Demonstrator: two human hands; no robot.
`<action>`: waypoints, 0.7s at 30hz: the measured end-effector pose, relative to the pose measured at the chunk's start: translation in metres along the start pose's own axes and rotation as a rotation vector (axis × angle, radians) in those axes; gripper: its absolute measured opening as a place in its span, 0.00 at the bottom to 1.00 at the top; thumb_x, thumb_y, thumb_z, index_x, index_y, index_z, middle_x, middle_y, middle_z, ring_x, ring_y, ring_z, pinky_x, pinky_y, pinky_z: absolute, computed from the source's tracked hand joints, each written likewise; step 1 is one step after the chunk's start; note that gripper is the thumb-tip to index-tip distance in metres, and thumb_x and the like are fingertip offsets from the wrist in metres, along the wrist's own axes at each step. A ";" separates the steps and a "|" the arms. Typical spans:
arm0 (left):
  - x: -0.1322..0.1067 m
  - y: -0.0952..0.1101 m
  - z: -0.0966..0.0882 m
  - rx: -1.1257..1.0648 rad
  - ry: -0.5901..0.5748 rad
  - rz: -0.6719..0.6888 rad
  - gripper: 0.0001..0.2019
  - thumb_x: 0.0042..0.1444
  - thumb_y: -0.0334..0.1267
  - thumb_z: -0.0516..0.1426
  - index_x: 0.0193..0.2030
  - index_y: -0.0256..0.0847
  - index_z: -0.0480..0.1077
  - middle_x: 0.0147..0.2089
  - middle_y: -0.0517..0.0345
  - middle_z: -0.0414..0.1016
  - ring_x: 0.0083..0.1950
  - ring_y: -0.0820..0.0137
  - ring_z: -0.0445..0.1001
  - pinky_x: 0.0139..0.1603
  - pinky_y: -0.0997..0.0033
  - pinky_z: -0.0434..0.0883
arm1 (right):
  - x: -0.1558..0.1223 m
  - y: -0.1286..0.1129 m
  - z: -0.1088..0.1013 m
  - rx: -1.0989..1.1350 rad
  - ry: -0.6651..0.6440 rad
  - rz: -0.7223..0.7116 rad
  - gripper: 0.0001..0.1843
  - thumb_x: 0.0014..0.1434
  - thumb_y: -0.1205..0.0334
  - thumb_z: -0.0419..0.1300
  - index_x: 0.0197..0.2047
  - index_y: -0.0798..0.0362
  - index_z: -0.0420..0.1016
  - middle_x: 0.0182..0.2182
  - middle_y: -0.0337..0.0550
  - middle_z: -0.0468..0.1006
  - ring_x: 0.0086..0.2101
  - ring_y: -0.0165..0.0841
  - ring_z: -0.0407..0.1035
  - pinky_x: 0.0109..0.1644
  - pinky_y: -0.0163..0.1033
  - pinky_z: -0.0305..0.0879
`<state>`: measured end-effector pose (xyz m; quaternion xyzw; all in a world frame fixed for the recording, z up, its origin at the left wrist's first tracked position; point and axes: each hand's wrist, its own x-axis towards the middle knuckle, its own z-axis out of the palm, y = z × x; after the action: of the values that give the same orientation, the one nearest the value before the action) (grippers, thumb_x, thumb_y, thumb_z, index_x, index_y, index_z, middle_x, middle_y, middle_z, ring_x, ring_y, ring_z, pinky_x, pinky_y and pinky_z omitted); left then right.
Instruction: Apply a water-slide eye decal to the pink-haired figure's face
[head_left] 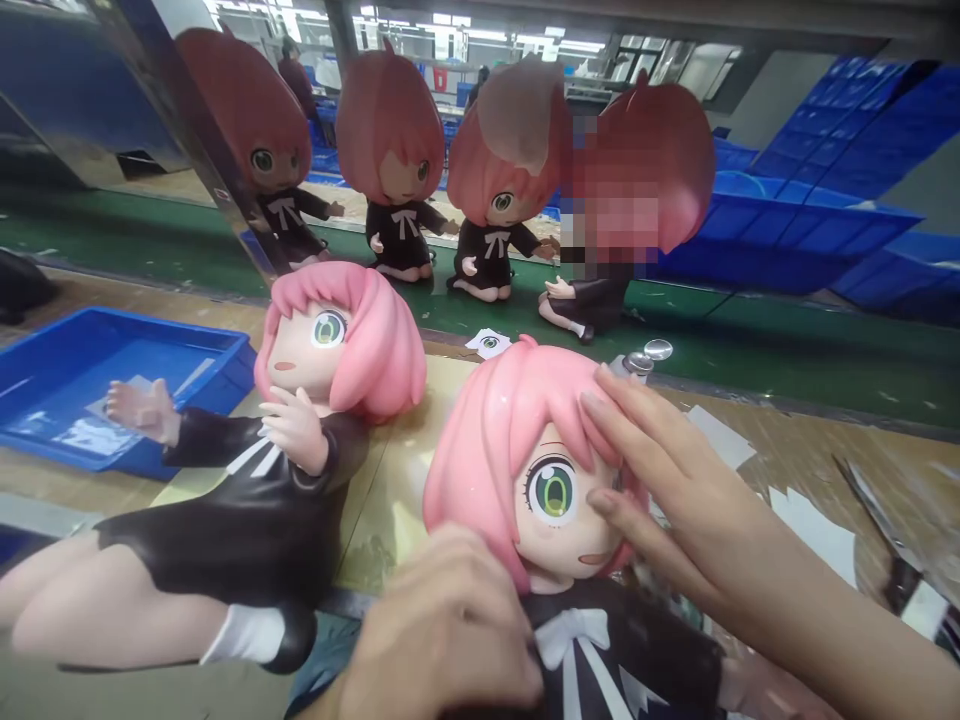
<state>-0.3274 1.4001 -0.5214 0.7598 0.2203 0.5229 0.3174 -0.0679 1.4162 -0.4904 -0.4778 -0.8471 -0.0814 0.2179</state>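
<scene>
A pink-haired doll in a black dress with a white bow [540, 500] lies face up in front of me. My right hand [660, 480] rests on its head, fingers stretched out, with fingertips on the fringe and beside its eye. My left hand [450, 630] is curled closed against the doll's neck and shoulder. A second identical doll [300, 400] lies on its back to the left, arms raised, touched by neither hand.
A blue tray [45, 420] with clear film sits at the left. Several more dolls [397, 170] sit on the green belt behind. Scissors [877, 520], white paper scraps [810, 520], an eye sticker [489, 343] and a metal tool [641, 360] lie on the table. Blue crates [810, 220] stand at right.
</scene>
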 end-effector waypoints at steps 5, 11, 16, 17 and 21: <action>0.030 -0.017 0.004 0.643 0.042 0.093 0.12 0.64 0.29 0.58 0.53 0.38 0.76 0.57 0.43 0.69 0.60 0.55 0.69 0.60 0.49 0.68 | 0.009 0.006 0.014 -0.048 0.010 -0.075 0.31 0.74 0.53 0.49 0.74 0.58 0.53 0.73 0.58 0.50 0.70 0.57 0.50 0.65 0.69 0.64; 0.038 -0.029 0.018 0.775 0.028 0.128 0.18 0.65 0.34 0.59 0.60 0.41 0.75 0.61 0.39 0.68 0.64 0.49 0.69 0.62 0.46 0.67 | 0.005 0.001 0.012 -0.028 0.004 -0.079 0.34 0.73 0.51 0.50 0.75 0.60 0.50 0.73 0.61 0.49 0.70 0.59 0.48 0.63 0.71 0.65; 0.036 -0.032 0.019 0.805 0.034 0.125 0.19 0.64 0.33 0.60 0.61 0.41 0.75 0.62 0.39 0.68 0.64 0.49 0.69 0.63 0.46 0.68 | 0.006 0.001 0.013 -0.038 -0.003 -0.069 0.35 0.73 0.50 0.50 0.75 0.60 0.50 0.73 0.60 0.50 0.70 0.59 0.48 0.64 0.71 0.65; 0.035 -0.032 0.019 0.806 0.037 0.123 0.19 0.64 0.33 0.60 0.61 0.41 0.74 0.62 0.39 0.68 0.64 0.50 0.69 0.63 0.46 0.68 | 0.006 0.002 0.013 -0.037 -0.004 -0.068 0.35 0.72 0.49 0.51 0.75 0.60 0.50 0.73 0.60 0.49 0.70 0.59 0.48 0.64 0.70 0.65; 0.034 -0.031 0.019 0.784 0.042 0.119 0.19 0.64 0.32 0.60 0.61 0.38 0.74 0.62 0.36 0.67 0.65 0.49 0.68 0.64 0.45 0.68 | 0.005 0.003 0.013 -0.025 -0.002 -0.063 0.36 0.72 0.47 0.50 0.75 0.59 0.50 0.73 0.59 0.49 0.71 0.58 0.47 0.66 0.69 0.64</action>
<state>-0.2974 1.4400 -0.5260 0.8239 0.3652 0.4322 -0.0324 -0.0716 1.4266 -0.5002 -0.4535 -0.8610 -0.0982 0.2084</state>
